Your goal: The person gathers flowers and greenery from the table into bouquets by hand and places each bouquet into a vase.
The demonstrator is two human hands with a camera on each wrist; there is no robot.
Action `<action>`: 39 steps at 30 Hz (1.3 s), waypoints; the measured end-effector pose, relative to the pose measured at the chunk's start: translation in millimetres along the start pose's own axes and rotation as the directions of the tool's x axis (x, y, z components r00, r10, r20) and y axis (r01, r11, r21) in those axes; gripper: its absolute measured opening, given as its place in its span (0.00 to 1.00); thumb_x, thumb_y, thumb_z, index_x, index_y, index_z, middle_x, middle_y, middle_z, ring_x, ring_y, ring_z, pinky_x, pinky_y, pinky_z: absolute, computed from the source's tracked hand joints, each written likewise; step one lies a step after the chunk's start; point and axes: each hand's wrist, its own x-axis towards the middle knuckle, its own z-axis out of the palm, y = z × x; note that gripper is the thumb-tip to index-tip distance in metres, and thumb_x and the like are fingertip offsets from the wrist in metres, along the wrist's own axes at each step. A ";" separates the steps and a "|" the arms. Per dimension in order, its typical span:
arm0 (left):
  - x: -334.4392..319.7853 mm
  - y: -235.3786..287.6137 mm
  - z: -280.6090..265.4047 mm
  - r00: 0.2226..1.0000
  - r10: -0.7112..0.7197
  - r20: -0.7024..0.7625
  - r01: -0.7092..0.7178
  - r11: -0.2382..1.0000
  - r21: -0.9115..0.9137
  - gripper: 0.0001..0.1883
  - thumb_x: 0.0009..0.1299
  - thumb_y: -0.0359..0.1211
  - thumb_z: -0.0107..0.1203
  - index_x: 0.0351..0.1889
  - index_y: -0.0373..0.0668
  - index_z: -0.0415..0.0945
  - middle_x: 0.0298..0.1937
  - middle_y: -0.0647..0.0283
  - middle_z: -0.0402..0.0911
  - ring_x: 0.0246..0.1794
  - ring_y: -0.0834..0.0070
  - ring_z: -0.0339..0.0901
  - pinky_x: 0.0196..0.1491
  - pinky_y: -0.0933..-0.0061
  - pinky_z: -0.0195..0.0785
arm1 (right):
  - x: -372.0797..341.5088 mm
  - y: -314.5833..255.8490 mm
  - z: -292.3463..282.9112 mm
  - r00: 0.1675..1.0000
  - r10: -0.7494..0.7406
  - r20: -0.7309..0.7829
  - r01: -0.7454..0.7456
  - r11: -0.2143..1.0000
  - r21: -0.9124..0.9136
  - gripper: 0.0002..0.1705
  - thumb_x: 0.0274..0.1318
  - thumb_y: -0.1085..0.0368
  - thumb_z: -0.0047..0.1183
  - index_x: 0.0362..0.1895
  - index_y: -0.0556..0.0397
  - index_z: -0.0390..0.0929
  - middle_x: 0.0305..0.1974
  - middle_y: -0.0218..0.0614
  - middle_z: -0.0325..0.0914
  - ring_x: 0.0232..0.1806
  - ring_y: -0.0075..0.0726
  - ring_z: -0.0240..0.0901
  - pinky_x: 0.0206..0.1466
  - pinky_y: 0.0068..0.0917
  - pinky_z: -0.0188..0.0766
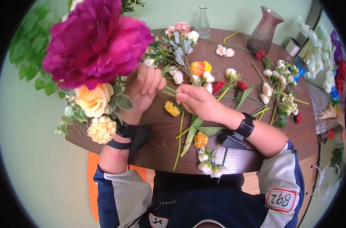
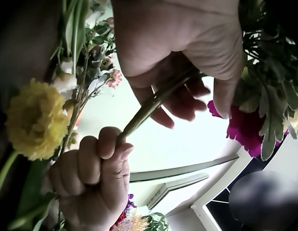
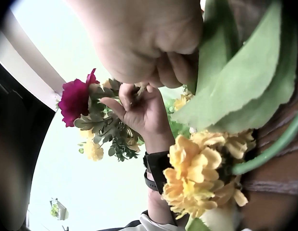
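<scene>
My left hand (image 1: 142, 89) curls its fingers round the stems (image 2: 151, 103) of a bouquet raised above the table's left side. At its head are a large magenta flower (image 1: 99, 45), a peach-yellow rose (image 1: 93, 99) and a pale yellow round bloom (image 1: 102, 129), with grey-green leaves among them. In the left wrist view the left thumb stays straight, apart from the stems. Farther down, my right hand (image 1: 199, 102) grips the lower ends of the same stems in a fist. A yellow flower (image 1: 172, 108) lies just under the hands.
Loose flowers cover much of the dark wooden table (image 1: 150, 152), including white roses (image 1: 212, 169) at the front edge and an orange tulip (image 1: 198, 68). Behind stand a clear glass vase (image 1: 202, 24) and a taller tinted vase (image 1: 265, 28). More flowers (image 1: 329, 72) hang at the right.
</scene>
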 end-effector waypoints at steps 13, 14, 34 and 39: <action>-3.4 23.2 -25.0 0.965 0.060 -0.257 -0.093 0.989 -0.118 0.24 0.75 0.38 0.35 0.12 0.49 0.54 0.11 0.73 0.50 0.10 0.85 0.43 0.17 0.81 0.38 | -4.4 -3.1 -11.9 0.930 -0.304 0.207 0.337 0.479 -0.810 0.18 0.38 0.60 0.62 0.36 0.51 0.75 0.33 0.35 0.72 0.42 0.41 0.68 0.48 0.36 0.60; -3.6 24.2 -26.4 0.964 0.061 -0.260 -0.095 0.988 -0.120 0.24 0.75 0.38 0.35 0.12 0.49 0.54 0.11 0.73 0.50 0.10 0.85 0.43 0.17 0.81 0.38 | -4.1 -3.7 -14.3 0.930 -0.301 0.209 0.337 0.480 -0.810 0.18 0.38 0.60 0.62 0.36 0.51 0.75 0.33 0.35 0.72 0.42 0.41 0.68 0.48 0.36 0.60; -4.0 13.2 -18.3 0.962 -0.092 -0.258 0.036 0.977 -0.211 0.23 0.74 0.39 0.35 0.13 0.48 0.53 0.12 0.72 0.50 0.10 0.84 0.44 0.17 0.81 0.39 | -35.3 -88.1 -139.0 0.199 -0.775 -0.599 0.454 0.615 -0.645 0.12 0.57 0.71 0.50 0.43 0.65 0.75 0.38 0.38 0.78 0.39 0.28 0.75 0.48 0.23 0.68; -4.6 8.4 -23.3 0.980 -0.106 -0.171 0.060 0.965 -0.254 0.23 0.74 0.40 0.35 0.13 0.47 0.53 0.12 0.72 0.50 0.11 0.84 0.44 0.17 0.81 0.39 | -33.5 -76.9 -149.6 0.278 -0.768 -0.577 0.351 0.640 -0.683 0.10 0.56 0.73 0.49 0.41 0.63 0.77 0.38 0.38 0.79 0.39 0.28 0.75 0.46 0.23 0.69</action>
